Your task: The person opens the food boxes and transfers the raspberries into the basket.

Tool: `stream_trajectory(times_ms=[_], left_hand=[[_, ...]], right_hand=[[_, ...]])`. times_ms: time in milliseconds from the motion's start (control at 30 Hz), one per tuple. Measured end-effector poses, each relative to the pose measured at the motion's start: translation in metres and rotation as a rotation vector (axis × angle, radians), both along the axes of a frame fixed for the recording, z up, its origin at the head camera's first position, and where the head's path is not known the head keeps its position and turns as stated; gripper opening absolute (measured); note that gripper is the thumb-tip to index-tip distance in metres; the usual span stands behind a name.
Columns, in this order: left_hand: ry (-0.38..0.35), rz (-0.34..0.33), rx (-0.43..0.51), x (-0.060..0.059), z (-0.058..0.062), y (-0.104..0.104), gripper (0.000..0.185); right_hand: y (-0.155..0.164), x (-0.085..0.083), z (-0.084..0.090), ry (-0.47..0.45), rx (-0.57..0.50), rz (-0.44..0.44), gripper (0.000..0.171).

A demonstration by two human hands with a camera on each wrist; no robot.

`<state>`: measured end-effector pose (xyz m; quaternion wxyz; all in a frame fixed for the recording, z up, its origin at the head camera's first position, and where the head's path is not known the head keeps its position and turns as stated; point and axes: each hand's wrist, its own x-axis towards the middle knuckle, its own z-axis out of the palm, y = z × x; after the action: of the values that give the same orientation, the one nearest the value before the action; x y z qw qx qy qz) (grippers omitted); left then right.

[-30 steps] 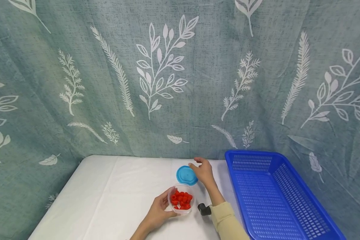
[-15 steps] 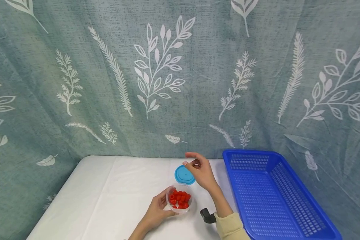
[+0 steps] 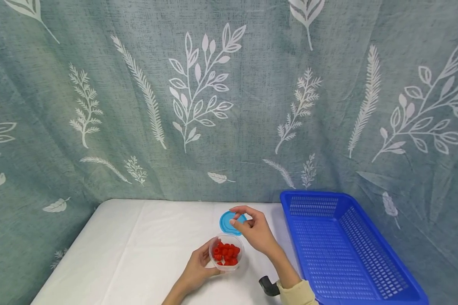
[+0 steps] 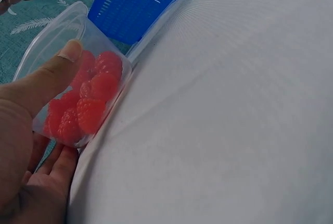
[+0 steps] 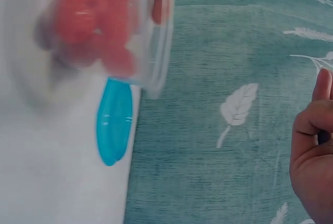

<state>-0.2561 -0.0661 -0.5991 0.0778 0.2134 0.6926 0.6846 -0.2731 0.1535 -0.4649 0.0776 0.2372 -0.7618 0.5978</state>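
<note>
My left hand (image 3: 194, 269) grips a clear plastic tub (image 3: 230, 239) that holds several red raspberries (image 3: 226, 255). In the left wrist view its thumb (image 4: 52, 81) presses the tub wall (image 4: 106, 41), with fingers at the other side. Just behind the tub, a round blue lid (image 3: 227, 224) lies on the white tabletop. Over the lid's right side hovers my right hand (image 3: 257, 233), fingers bent loosely, a gap between thumb and index finger and nothing visible in it. The right wrist view shows that hand (image 5: 315, 151) partly at the edge, apart from the blurred tub (image 5: 156, 62).
A large blue perforated basket (image 3: 333, 258) stands to the right on the white cloth-covered table (image 3: 137, 250). A green leaf-patterned curtain (image 3: 156, 106) hangs behind and beside it. A black camera piece (image 3: 269, 286) sticks out at my right wrist.
My right hand has lifted from the lid's right edge and come over it, its fingers bending more. The left hand still holds the tub in about the same place. The view has shifted slightly.
</note>
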Motion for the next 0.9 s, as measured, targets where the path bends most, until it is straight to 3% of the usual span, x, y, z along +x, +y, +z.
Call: stream_trajectory(times_ms=[200, 600, 900], left_hand=[[0.002, -0.008, 0.007, 0.0, -0.001, -0.001, 0.092], [0.008, -0.011, 0.017, 0.0, 0.002, -0.001, 0.092], [0.036, -0.009, 0.012, 0.0, 0.001, 0.0, 0.092]], right_hand=[[0.001, 0.002, -0.017, -0.069, 0.022, -0.007, 0.025], [0.005, 0.006, -0.044, -0.163, 0.187, 0.019, 0.032], [0.005, 0.008, -0.057, -0.126, 0.285, 0.007, 0.029]])
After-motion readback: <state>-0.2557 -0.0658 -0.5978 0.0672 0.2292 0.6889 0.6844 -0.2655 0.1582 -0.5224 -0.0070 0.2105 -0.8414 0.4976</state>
